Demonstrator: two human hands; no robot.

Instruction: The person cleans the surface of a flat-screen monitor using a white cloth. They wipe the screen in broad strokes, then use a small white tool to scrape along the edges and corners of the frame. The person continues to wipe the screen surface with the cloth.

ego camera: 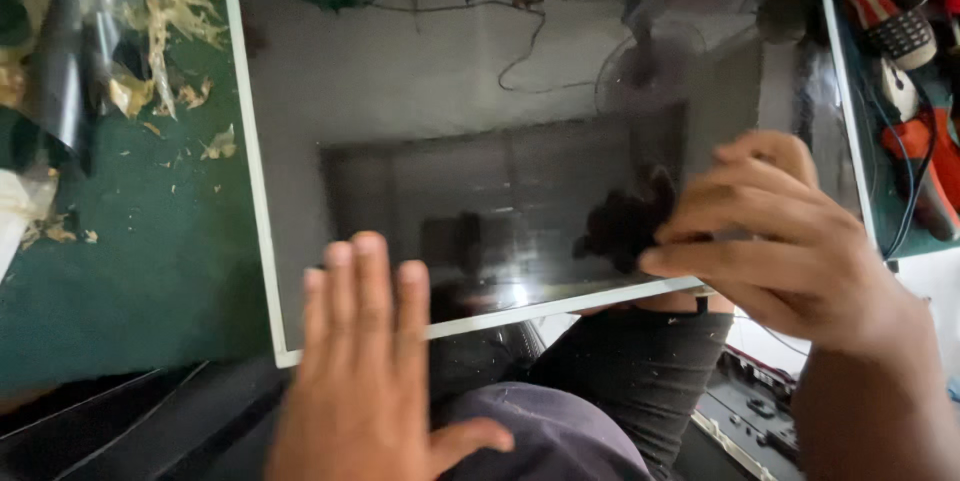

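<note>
Green bench [150,241], screen panel [450,71], scattered scraps [170,11], tools [900,31]

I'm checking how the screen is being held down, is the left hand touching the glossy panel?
Touching. The head view shows the left hand flat, its fingertips lying over the near edge of the glossy panel, with no gap visible.

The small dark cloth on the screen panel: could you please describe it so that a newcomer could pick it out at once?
Start at the large glossy panel with the pale frame on the green table. Go to its lower right part, where the right hand pinches a crumpled black cloth against the glass. It is the only soft, matte thing there; the left hand lies flat and empty.
</note>
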